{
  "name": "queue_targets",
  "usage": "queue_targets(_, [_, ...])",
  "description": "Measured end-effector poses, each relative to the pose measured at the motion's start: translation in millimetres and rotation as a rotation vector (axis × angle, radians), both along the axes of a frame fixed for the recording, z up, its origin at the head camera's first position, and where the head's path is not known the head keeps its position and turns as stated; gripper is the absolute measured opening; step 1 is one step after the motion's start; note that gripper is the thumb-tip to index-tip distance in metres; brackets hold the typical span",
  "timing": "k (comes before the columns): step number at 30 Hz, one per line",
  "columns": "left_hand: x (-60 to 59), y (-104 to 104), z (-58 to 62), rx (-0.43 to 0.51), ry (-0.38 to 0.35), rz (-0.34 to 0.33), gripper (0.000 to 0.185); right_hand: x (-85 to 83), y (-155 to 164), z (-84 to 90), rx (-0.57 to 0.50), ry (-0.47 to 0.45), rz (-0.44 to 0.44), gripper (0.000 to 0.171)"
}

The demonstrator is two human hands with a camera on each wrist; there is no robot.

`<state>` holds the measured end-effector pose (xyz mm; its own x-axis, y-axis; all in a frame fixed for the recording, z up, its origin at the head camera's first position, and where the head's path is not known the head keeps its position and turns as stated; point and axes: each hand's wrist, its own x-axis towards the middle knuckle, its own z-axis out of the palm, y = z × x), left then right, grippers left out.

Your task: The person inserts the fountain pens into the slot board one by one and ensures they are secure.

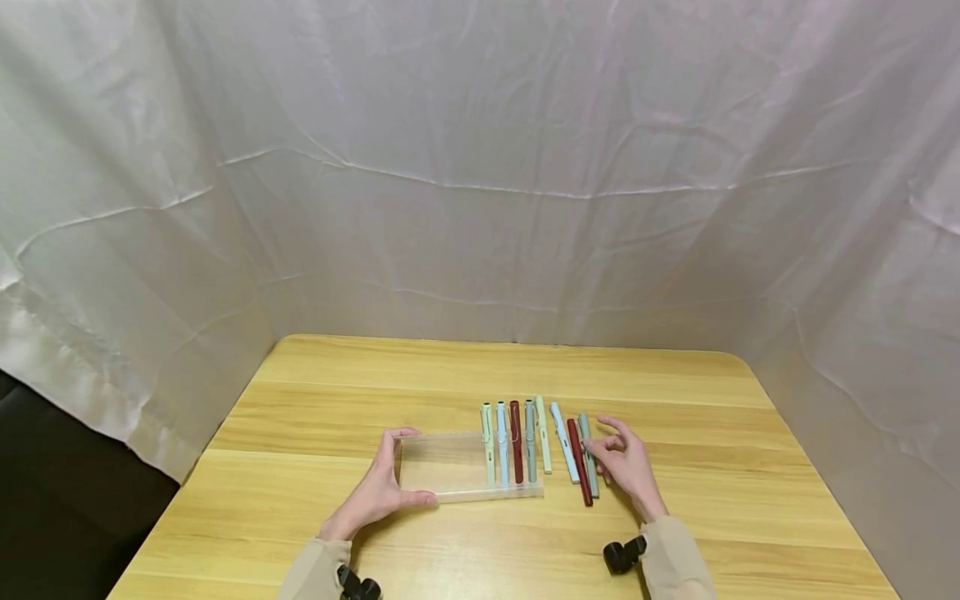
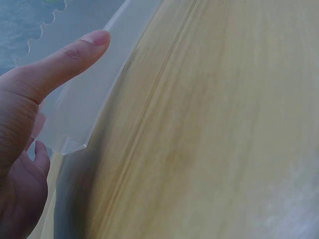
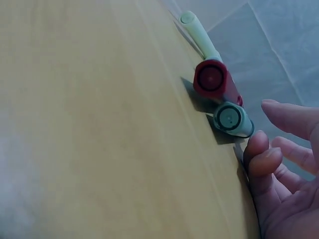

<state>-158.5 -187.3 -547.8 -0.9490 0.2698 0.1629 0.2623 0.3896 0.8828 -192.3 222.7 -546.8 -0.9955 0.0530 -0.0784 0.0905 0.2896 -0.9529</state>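
Observation:
My left hand (image 1: 378, 492) grips the left end of a clear plastic pen tray (image 1: 444, 462); its thumb lies along the near wall (image 2: 102, 74). On the tray's right part lie a pale green pen (image 1: 488, 446), a light blue pen (image 1: 502, 450), a dark red pen (image 1: 516, 446) and a grey-green pen (image 1: 530, 450), side by side, caps away from me. My right hand (image 1: 628, 467) hovers with loosely bent fingers beside another grey-green pen (image 3: 230, 119) on the table. Touching that pen lies a second dark red pen (image 3: 211, 78). Whether my fingertips touch either is unclear.
Between the tray and the right-hand pens lie another pale green pen (image 1: 544, 437), close to the tray, and another light blue pen (image 1: 564, 442). Everything rests on a wooden table (image 1: 510, 550). Pale curtains (image 1: 495, 250) hang behind and at both sides.

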Motion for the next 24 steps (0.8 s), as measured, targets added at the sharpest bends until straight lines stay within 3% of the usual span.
queue_targets(24, [0.5, 0.4, 0.2, 0.004, -0.028, 0.008, 0.105, -3.8, -2.1, 2.1, 0.130, -0.016, -0.014, 0.066])
